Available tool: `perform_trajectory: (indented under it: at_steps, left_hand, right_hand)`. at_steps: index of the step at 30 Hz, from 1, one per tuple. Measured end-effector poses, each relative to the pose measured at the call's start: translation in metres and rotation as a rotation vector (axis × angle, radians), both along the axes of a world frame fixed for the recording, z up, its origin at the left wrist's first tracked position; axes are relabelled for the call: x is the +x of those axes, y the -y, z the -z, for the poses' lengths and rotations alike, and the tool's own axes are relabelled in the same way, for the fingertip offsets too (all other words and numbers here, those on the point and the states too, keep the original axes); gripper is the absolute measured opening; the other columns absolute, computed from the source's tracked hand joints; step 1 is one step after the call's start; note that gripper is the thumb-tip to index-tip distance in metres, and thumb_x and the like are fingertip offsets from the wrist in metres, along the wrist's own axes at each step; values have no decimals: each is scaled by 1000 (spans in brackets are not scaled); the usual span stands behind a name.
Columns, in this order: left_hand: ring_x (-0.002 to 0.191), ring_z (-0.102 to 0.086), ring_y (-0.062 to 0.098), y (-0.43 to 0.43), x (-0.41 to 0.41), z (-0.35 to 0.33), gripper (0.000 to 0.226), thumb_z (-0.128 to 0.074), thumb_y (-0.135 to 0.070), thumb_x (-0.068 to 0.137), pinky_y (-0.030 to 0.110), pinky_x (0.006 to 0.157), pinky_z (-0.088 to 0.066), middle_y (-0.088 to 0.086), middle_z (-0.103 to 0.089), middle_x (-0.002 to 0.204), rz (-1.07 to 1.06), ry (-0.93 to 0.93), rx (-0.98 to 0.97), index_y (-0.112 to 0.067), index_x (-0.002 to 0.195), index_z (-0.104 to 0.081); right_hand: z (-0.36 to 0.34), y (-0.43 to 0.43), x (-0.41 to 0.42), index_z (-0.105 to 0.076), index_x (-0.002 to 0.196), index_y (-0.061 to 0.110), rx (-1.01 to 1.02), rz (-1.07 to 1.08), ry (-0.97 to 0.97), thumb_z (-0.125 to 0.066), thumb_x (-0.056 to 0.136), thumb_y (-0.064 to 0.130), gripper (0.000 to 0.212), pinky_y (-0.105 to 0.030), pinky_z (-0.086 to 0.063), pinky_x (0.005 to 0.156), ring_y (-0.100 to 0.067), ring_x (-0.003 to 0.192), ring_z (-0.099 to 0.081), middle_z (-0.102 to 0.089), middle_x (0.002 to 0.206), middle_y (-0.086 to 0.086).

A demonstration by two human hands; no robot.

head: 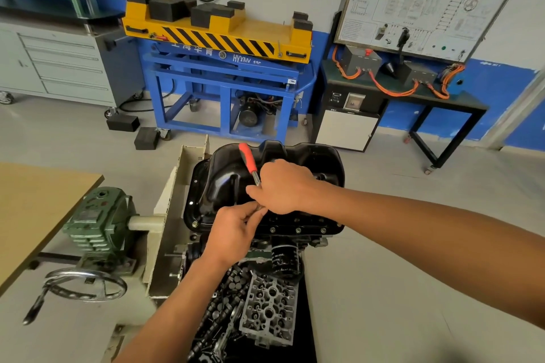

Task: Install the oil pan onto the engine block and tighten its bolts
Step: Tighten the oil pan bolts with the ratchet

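**A:** Where is the oil pan?

**B:** It is seated on the upturned engine block, sump side up. Its long axis runs left to right across the view, and its flange lies flat on the block's top edge.

**A:** And the bolts?

**B:** Three bolt heads show in a row along the near flange edge, toward the right corner. One more sits at the near left corner.

**A:** What are the hands doing?

**B:** Both are on a red-handled tool. Its long axis is tilted, with the red grip pointing up and away to the left. The metal shaft runs down toward the near flange edge. The right hand has its fingers curled round the shaft just below the red grip. The left hand pinches the tool's lower end between thumb and fingertips, right at the flange.

**A:** Is a bolt under that tip?

**B:** I cannot tell, because the fingers hide it.

**A:** What is below the block?

**B:** A black oil filter hangs off its near face. A bare cylinder head lies nearer the camera.
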State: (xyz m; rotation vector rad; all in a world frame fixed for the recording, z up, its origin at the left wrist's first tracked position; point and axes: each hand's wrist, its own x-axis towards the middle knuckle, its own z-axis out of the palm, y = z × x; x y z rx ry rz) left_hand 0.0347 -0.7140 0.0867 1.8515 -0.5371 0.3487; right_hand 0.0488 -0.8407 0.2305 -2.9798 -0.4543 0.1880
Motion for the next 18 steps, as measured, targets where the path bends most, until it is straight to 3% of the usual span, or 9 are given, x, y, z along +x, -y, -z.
perform_trajectory:
  at_steps: [2, 4, 7, 9, 12, 14, 18]
  left_hand:
    - [48, -32, 6, -1, 3, 0, 39, -62, -18, 100, 17, 49, -27, -14, -45, 53, 19, 14, 49, -49, 75, -60]
    - [47, -34, 5, -3, 5, 0, 45, -62, -17, 99, 16, 49, -27, -18, -45, 53, 25, 15, 84, -56, 76, -59]
    - [47, -37, 4, -5, 7, -1, 25, -57, -36, 100, 21, 48, -29, -16, -46, 53, 59, -30, 79, -41, 77, -65]
    - [49, -39, 3, -8, 9, -1, 29, -54, -42, 96, 23, 50, -31, -14, -47, 52, 84, -70, -14, -25, 73, -62]
    - [51, -37, 3, -14, 8, -5, 26, -52, -39, 95, 19, 51, -31, -10, -45, 54, 55, 24, 37, -41, 69, -59]
    - [49, -33, 3, -16, 8, -8, 29, -53, -37, 97, 15, 51, -27, -13, -41, 54, 64, 35, 44, -50, 71, -58]
    - [49, -35, 4, -18, 13, -7, 31, -60, -19, 100, 18, 51, -29, -10, -45, 55, 79, 21, 81, -41, 79, -64]
  right_hand:
    - [-7, 3, 2, -45, 58, 16, 18, -66, -58, -56, 94, 40, 46, -33, -37, 52, -21, 50, -44, -46, 56, -2]
    - [-15, 6, 3, -55, 57, 11, -1, -184, -94, -62, 92, 36, 44, -38, -41, 53, -22, 48, -43, -48, 52, -6]
    - [-20, 4, 0, -71, 73, 15, -151, -381, -73, -67, 89, 30, 22, -39, -49, 57, -19, 54, -52, -62, 61, -4]
    - [-19, 0, -3, -67, 72, 22, -268, -506, -21, -65, 89, 19, 17, -36, -47, 55, -19, 63, -56, -62, 68, 2]
    - [-16, 0, -4, -49, 62, 27, -383, -641, 53, -59, 82, 0, 35, -34, -40, 54, -21, 68, -53, -52, 71, 5]
    - [-15, 2, -2, -61, 75, 24, -439, -691, 89, -57, 83, 0, 26, -35, -47, 58, -21, 81, -56, -61, 89, 3]
    - [-14, 3, 2, -71, 84, 15, -525, -740, 139, -59, 81, 1, 18, -33, -48, 62, -23, 95, -57, -64, 107, -2]
